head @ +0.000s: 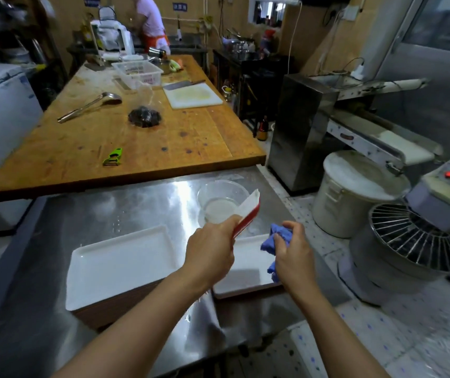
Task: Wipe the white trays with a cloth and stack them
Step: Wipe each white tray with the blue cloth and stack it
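The left hand [210, 249] grips a tilted tray [248, 211] above the steel table [136, 203], the right hand [292, 255] clutches the cloth [275, 238]; the wipe should cover the whole raised face before stacking on the left tray stack [120, 266].

We see one white tray [247, 212] tipped up on edge, its red underside showing, above a second tray [248, 268] lying flat. A third white tray [120, 264] tops the brown-sided stack to the left. The blue cloth [277, 241] is bunched up beside the raised tray.
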A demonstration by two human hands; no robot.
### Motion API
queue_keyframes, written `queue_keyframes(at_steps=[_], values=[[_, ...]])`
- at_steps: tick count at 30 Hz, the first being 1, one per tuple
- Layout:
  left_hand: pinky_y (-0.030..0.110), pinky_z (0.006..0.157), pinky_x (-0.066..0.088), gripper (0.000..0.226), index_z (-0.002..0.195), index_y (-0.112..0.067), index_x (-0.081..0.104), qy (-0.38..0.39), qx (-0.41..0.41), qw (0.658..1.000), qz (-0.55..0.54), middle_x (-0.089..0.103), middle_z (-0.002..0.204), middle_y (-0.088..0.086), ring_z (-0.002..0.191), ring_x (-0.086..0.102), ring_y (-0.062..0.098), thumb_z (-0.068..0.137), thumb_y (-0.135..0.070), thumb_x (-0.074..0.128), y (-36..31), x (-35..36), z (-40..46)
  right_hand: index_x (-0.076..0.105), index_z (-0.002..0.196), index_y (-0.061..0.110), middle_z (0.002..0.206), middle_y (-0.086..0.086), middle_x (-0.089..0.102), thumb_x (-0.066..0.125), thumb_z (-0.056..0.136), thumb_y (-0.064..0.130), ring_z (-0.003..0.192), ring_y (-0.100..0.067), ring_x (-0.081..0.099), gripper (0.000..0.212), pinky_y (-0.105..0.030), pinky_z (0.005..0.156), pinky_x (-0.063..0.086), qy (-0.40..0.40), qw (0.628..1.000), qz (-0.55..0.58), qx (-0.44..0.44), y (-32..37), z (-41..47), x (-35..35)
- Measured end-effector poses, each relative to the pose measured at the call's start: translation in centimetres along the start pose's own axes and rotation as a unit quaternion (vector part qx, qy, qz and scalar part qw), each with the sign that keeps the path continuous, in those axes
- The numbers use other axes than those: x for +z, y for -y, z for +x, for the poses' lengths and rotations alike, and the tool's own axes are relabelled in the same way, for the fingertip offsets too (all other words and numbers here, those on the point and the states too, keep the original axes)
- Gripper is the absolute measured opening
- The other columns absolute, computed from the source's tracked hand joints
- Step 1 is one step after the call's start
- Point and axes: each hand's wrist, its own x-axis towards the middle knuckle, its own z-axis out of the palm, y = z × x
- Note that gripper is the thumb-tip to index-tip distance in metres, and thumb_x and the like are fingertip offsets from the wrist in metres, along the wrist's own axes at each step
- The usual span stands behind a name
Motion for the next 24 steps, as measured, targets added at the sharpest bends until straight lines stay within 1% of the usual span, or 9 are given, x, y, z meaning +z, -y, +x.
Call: queue_keyframes(at_steps=[3, 5, 9, 10, 14, 15, 18, 21, 24], values=[[0.032, 0.067, 0.035, 0.053, 0.134, -0.034, 0.038, 0.052, 0.033, 0.992, 0.107, 0.064, 0.114, 0.003, 0.097, 0.059, 0.03, 0.089, -0.007, 0.047, -0.6, 2.9, 0.1, 0.039, 0.103, 0.026, 0.093, -0.003, 0.056, 0.045, 0.097, 0.022, 0.036, -0.013, 0.057, 0.009, -0.022, 0.031, 0.043, -0.016, 0.999, -0.012, 0.032, -1.8, -0.2, -0.9], [0.034, 0.069, 0.039, 0.051, 0.132, -0.029, 0.039, 0.094, 0.064, 0.982, 0.149, 0.061, 0.118, 0.002, 0.101, 0.059, 0.031, 0.087, -0.005, 0.045, -1.2, 5.3, 0.5, 0.04, 0.102, 0.027, 0.095, -0.002, 0.057, 0.045, 0.097, 0.024, 0.041, -0.014, 0.059, 0.008, -0.022, 0.034, 0.044, -0.018, 0.999, -0.011, 0.046, -3.2, -0.1, -1.8], [0.034, 0.064, 0.033, 0.041, 0.126, -0.02, 0.041, 0.147, 0.066, 0.965, 0.206, 0.058, 0.113, 0.004, 0.098, 0.059, 0.032, 0.088, -0.006, 0.045, -1.8, 9.5, 1.0, 0.042, 0.101, 0.024, 0.088, -0.001, 0.056, 0.046, 0.097, 0.022, 0.04, -0.009, 0.058, 0.007, -0.019, 0.033, 0.041, -0.016, 0.998, 0.01, 0.06, -5.5, 0.3, -3.0], [0.034, 0.063, 0.033, 0.038, 0.125, -0.019, 0.041, 0.157, 0.063, 0.962, 0.215, 0.058, 0.111, 0.005, 0.097, 0.059, 0.033, 0.089, -0.007, 0.045, -1.9, 10.4, 1.1, 0.043, 0.102, 0.023, 0.088, -0.001, 0.056, 0.047, 0.097, 0.022, 0.043, -0.008, 0.06, 0.007, -0.02, 0.036, 0.043, -0.016, 0.998, 0.005, 0.061, -5.9, 0.4, -3.2], [0.032, 0.06, 0.031, 0.034, 0.124, -0.018, 0.041, 0.179, 0.057, 0.953, 0.237, 0.057, 0.108, 0.006, 0.094, 0.06, 0.033, 0.092, -0.009, 0.042, -1.8, 13.4, 1.2, 0.046, 0.103, 0.023, 0.098, -0.004, 0.06, 0.049, 0.096, 0.023, 0.068, -0.015, 0.062, 0.007, -0.027, 0.059, 0.054, -0.022, 0.998, -0.013, 0.062, -7.6, 1.0, -3.4], [0.032, 0.06, 0.031, 0.033, 0.124, -0.018, 0.041, 0.182, 0.056, 0.952, 0.24, 0.056, 0.107, 0.007, 0.094, 0.059, 0.032, 0.092, -0.009, 0.042, -1.9, 14.0, 1.1, 0.045, 0.102, 0.024, 0.098, -0.004, 0.06, 0.049, 0.096, 0.024, 0.07, -0.019, 0.063, 0.007, -0.033, 0.062, 0.056, -0.022, 0.998, -0.008, 0.062, -7.9, 1.1, -3.4], [0.032, 0.061, 0.032, 0.03, 0.124, -0.018, 0.042, 0.191, 0.055, 0.95, 0.243, 0.055, 0.108, 0.007, 0.093, 0.058, 0.031, 0.094, -0.013, 0.043, -2.0, 15.3, 1.0, 0.043, 0.1, 0.027, 0.099, -0.006, 0.059, 0.048, 0.096, 0.025, 0.076, -0.031, 0.064, 0.007, -0.047, 0.065, 0.056, -0.014, 0.997, 0.01, 0.071, -8.4, 1.4, -3.3], [0.032, 0.062, 0.032, 0.025, 0.121, -0.018, 0.044, 0.2, 0.051, 0.949, 0.239, 0.052, 0.111, 0.008, 0.097, 0.055, 0.03, 0.096, -0.015, 0.041, -2.1, 16.2, 0.9, 0.043, 0.099, 0.028, 0.1, -0.006, 0.059, 0.048, 0.096, 0.026, 0.077, -0.034, 0.064, 0.006, -0.048, 0.065, 0.056, -0.011, 0.996, 0.022, 0.086, -8.8, 1.7, -3.3], [0.033, 0.062, 0.033, 0.029, 0.125, -0.018, 0.04, 0.209, 0.05, 0.948, 0.234, 0.048, 0.116, 0.007, 0.102, 0.051, 0.029, 0.097, -0.017, 0.04, -1.9, 16.8, 0.8, 0.043, 0.1, 0.026, 0.1, -0.007, 0.059, 0.047, 0.096, 0.026, 0.072, -0.031, 0.065, 0.006, -0.046, 0.062, 0.057, -0.01, 0.996, 0.018, 0.086, -9.1, 1.8, -3.4]])
